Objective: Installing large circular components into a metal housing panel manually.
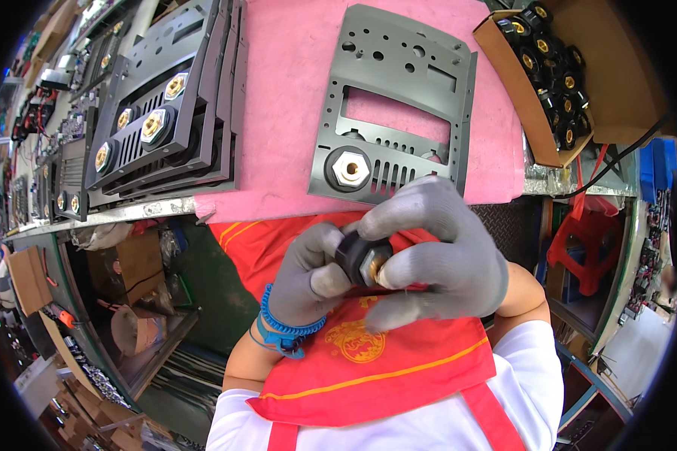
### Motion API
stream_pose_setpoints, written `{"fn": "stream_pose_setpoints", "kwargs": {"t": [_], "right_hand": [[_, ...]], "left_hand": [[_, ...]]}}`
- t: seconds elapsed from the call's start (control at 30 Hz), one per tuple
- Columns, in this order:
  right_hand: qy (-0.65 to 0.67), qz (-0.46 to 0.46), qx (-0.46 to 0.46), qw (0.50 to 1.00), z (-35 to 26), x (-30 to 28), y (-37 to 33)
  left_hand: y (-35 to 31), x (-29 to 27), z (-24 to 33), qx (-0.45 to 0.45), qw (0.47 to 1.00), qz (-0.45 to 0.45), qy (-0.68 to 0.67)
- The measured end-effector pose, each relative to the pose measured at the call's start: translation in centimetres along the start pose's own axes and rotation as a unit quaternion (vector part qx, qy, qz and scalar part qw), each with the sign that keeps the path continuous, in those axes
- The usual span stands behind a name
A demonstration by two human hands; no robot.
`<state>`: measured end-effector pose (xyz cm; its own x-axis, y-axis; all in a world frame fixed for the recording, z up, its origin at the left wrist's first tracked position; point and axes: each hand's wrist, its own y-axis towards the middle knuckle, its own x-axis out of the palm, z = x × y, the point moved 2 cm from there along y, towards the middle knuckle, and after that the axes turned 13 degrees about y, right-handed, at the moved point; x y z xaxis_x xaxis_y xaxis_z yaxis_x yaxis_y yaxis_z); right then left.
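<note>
In front of my apron, my left hand (308, 267), in a grey glove, grips a black round socket connector (356, 255) with a hexagonal metal nut and brass middle. The fingers of my right hand (444, 259), gloved too, close on the same connector from the other side, by its nut. Just beyond my hands, a grey sheet-metal panel (395, 64) lies on the pink mat (278, 90). One connector (350, 170) with a silver nut and brass core sits in the panel's near left corner; the hole at the near right is partly covered by my right hand.
Several panels with connectors fitted stand stacked (165, 98) at the left of the mat. An open cardboard box (519, 98) full of black connectors lies at the far right, beside a black cable (617, 169). A blue coiled wrist strap (289, 327) circles my left wrist. A red stool (587, 248) stands below right.
</note>
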<state>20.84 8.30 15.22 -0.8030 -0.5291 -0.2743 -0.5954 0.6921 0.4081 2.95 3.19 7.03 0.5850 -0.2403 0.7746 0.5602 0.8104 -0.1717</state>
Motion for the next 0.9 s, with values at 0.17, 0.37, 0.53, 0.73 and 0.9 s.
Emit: {"fn": "stream_pose_setpoints", "kwargs": {"t": [0.17, 0.37, 0.53, 0.73, 0.9], "right_hand": [[-0.101, 0.183, 0.085, 0.974, 2.3, -3.5, -0.8], [-0.162, 0.023, -0.059, 0.985, 0.2, 0.4, -0.3], [-0.168, 0.028, -0.062, 0.983, 1.1, 1.1, -0.9], [-0.181, -0.002, -0.062, 0.981, 0.5, 1.3, -1.8], [-0.094, -0.018, 0.043, 0.994, -0.1, 0.4, -1.4]], "left_hand": [[-0.1, -0.2, 0.8, 0.056, 0.997, -0.039, -0.045], [0.0, 0.2, 0.4, 0.0, 0.999, 0.014, -0.036], [0.1, 0.7, 0.3, -0.085, 0.992, 0.047, -0.082], [-0.4, 0.5, -0.6, -0.032, 0.998, 0.013, -0.059], [-0.3, 0.6, -0.5, -0.065, 0.995, 0.038, -0.063]]}}
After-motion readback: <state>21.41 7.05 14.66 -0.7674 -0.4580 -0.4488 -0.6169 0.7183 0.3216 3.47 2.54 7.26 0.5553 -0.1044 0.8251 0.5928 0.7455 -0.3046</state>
